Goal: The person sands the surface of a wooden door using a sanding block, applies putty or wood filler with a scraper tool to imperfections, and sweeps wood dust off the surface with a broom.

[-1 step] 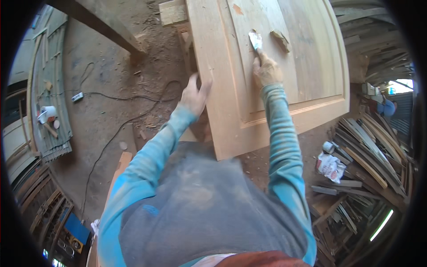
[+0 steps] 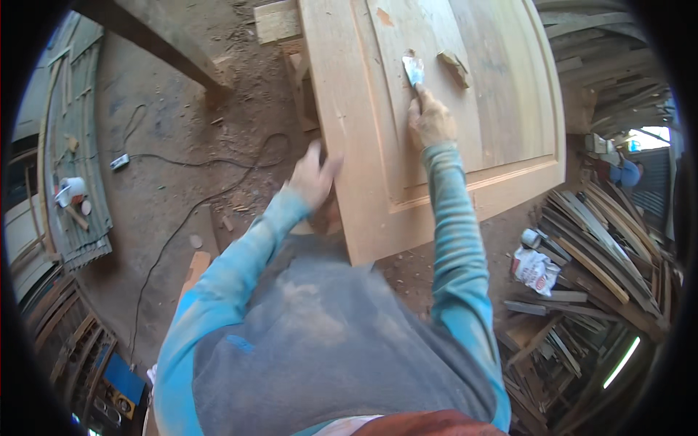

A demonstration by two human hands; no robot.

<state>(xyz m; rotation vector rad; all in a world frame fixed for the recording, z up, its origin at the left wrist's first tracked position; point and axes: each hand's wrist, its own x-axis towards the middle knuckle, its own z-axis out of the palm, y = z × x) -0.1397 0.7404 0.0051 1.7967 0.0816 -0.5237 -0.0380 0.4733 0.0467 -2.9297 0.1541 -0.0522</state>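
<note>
Left hand (image 2: 311, 178) has drawn back a little toward the body along the near-left edge of the pale, panelled wooden door (image 2: 349, 152), and the right hand (image 2: 434, 122), with the flat-bladed metal scraper (image 2: 414, 71), has eased back slightly too; the whole view has shifted marginally. Right fingers: closed around the scraper's handle, which is mostly hidden by the hand; blade, smeared whitish, points away from the body over the left part of the raised panel. Small brown mark (image 2: 410, 52) at the blade's far end. Left fingers: loosely parted, nothing visible in them; image of this hand is blurred, and cannot tell whether they touch the door edge. Irregular tan-brown piece (image 2: 454, 69), material uncertain, lies on the panel just right of the blade, apart from it. Door lies face up in front of the body, its near-left corner close to the dark grey garment (image 2: 320, 341) worn over blue sleeves. Block of pale timber (image 2: 278, 22) beside the door's far-left edge. Left on the dirt floor: black cable (image 2: 193, 161). Farther left: grey corrugated sheets (image 2: 76, 138) carrying a white tub (image 2: 71, 190). Right: white printed bag (image 2: 534, 271) beside stacked wooden boards (image 2: 598, 240).
</note>
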